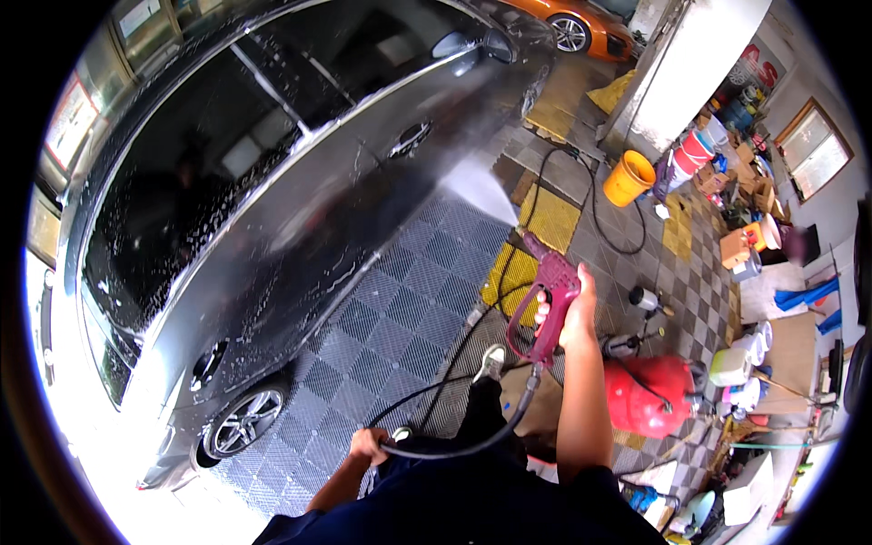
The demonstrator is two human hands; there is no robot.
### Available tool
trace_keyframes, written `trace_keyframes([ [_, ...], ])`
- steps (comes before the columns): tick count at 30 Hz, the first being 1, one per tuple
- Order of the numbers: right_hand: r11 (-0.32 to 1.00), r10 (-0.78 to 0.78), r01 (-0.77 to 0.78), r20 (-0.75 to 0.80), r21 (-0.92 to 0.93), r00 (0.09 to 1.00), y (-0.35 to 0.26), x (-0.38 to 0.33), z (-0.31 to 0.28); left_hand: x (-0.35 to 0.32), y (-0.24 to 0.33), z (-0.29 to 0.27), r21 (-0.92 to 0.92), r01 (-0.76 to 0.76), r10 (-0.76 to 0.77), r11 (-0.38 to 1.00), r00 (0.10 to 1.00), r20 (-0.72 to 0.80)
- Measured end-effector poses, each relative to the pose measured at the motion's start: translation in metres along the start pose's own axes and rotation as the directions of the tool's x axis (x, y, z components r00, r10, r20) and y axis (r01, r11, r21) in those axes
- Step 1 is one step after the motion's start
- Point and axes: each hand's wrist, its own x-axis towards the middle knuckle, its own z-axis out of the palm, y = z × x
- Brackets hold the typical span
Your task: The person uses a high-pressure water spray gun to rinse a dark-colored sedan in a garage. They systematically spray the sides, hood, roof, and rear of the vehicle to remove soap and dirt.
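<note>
My right hand [579, 309] is wrapped round the grip of a dark red pressure washer gun [552, 295]. A white fan of water [483, 193] leaves its nozzle toward the lower side of a dark car [336, 200] on the left. Suds and drops streak the car's windows and doors. From the base of the gun a black hose [495, 440] curves down and left to my left hand [369, 446], which is closed round it at waist height. The hose runs on past my legs to the floor.
A yellow bucket [629, 178] stands by a white pillar [690, 68], with hose loops on the tiles nearby. To my right is a red tank [647, 395]. Bottles, boxes and tubs crowd the right wall. An orange car [586, 27] is parked at the back.
</note>
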Motion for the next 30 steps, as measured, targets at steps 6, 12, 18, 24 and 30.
trace_keyframes([
  [6,0.993,0.103,-0.097,0.094,-0.063,0.99,-0.138,0.103,-0.042,0.141,0.165,-0.059,0.083,0.124,-0.137,0.989,0.976,0.167],
  [12,0.972,0.012,0.041,0.224,-0.23,0.974,-0.285,0.155,-0.087,0.283,0.329,-0.057,0.104,-0.204,0.128,0.973,0.859,0.495],
  [18,0.861,-0.203,0.202,0.049,-0.466,0.978,-0.332,0.194,-0.104,0.382,0.394,-0.065,0.094,-0.26,0.146,0.961,0.766,0.627],
  [24,0.78,-0.302,0.384,0.241,-0.493,0.922,-0.388,0.256,-0.103,0.527,0.44,-0.04,0.051,-0.351,0.232,0.935,0.713,0.661],
  [30,0.68,-0.308,0.382,0.228,-0.626,0.923,-0.472,0.352,-0.075,0.657,0.502,-0.094,0.039,-0.395,0.31,0.918,0.775,0.551],
])
